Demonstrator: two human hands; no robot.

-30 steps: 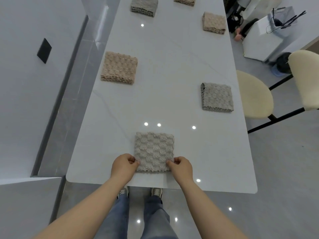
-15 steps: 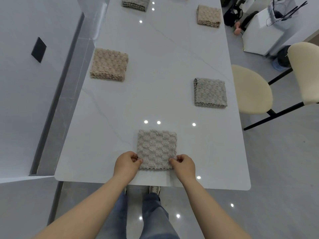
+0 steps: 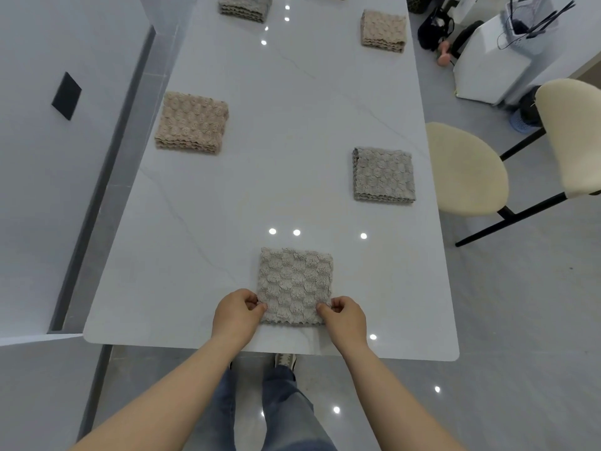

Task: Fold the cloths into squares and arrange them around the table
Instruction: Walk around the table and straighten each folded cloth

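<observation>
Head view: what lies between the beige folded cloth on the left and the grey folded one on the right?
Head view shows only bare white tabletop between the beige folded cloth and the grey folded cloth.

The grey waffle cloth (image 3: 295, 284) lay flat and folded square at the table (image 3: 292, 131) near end; a beige square (image 3: 192, 122) sat left, a darker grey square (image 3: 383, 174) right, with a far beige square (image 3: 383, 30) and far grey square (image 3: 245, 6) beyond
</observation>
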